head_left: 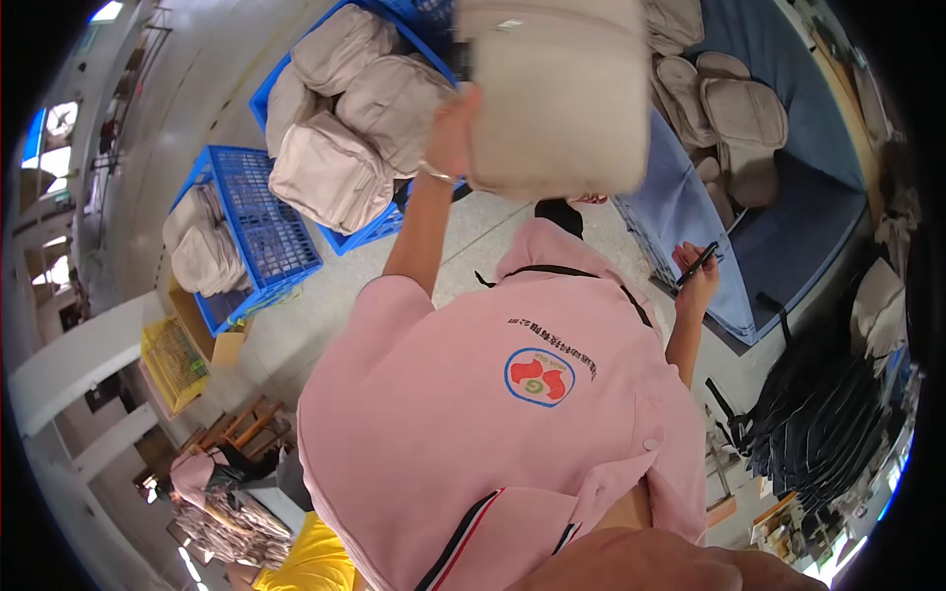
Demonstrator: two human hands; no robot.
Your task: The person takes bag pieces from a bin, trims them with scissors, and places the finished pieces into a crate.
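My left hand [452, 135], slightly blurred and with a bracelet at the wrist, grips the left edge of a beige backpack [558, 110]. The backpack hangs in front of me at the top of the view, its upper end cut off. My right hand [698, 280] is low on the right, closed around a slim black pen-like tool [698, 263]; its exact kind is too small to tell. That hand is beside the blue fabric-lined bin [717, 258] and apart from the backpack.
Beige backpacks [333, 175] fill a blue crate at the upper left; another blue crate [268, 231] holds more. Several bags [744, 113] lie in the blue bin. A yellow basket [175, 362] stands left. Dark stacked material [813, 424] is at right. People [313, 559] are behind, lower left.
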